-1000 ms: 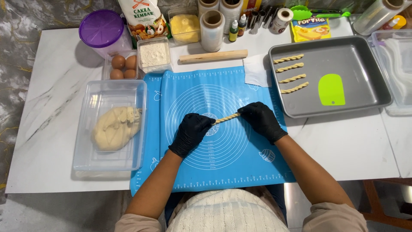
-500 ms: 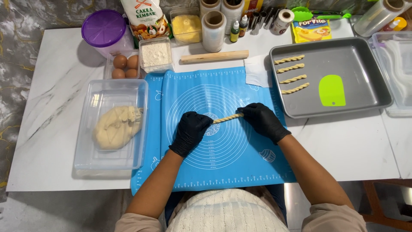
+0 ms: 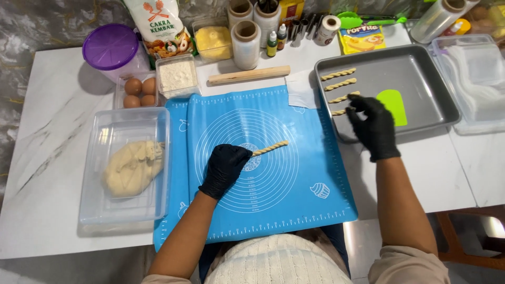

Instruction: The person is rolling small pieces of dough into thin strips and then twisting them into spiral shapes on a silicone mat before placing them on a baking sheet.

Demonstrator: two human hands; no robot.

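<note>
Left hand: the left hand, in a black glove, rests on the blue mat near its middle, fingers curled down onto the near end of a twisted dough stick.
Dough stick: it lies flat on the mat, running from the left fingertips toward 2 o'clock, its far end free.
Right hand: the right hand, also gloved in black, is over the near left corner of the metal tray, at 3 o'clock from the mat's middle; its fingers are narrow and pinched at the end of one of the dough twists. Whether it grips the twist or only touches it I cannot tell.
Tray: four twists lie in a column along its left side; a green scraper lies just right of the hand.
Dough tub: a clear plastic tub at 9 o'clock from the mat holds a lump of pale dough.
Back of the table: at 12 o'clock lies a wooden rolling pin; at 11 o'clock sit brown eggs and a small tub of flour.
</note>
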